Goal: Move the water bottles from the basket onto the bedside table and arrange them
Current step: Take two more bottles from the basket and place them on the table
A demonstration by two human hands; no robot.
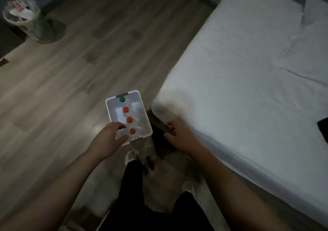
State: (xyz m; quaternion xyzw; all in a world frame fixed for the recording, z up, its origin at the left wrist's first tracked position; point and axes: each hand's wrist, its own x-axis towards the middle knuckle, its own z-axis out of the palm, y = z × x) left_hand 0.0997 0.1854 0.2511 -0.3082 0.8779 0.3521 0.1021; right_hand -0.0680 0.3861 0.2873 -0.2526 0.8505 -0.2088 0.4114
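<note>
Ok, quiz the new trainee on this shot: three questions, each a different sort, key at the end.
1. How many red caps show in the basket?
2. True or false: the right hand holds nothing.
3. The green cap sits: A) nearest the person; B) at the far end of the row of caps; C) outside the basket.
Key: 1) three; 2) true; 3) B.
</note>
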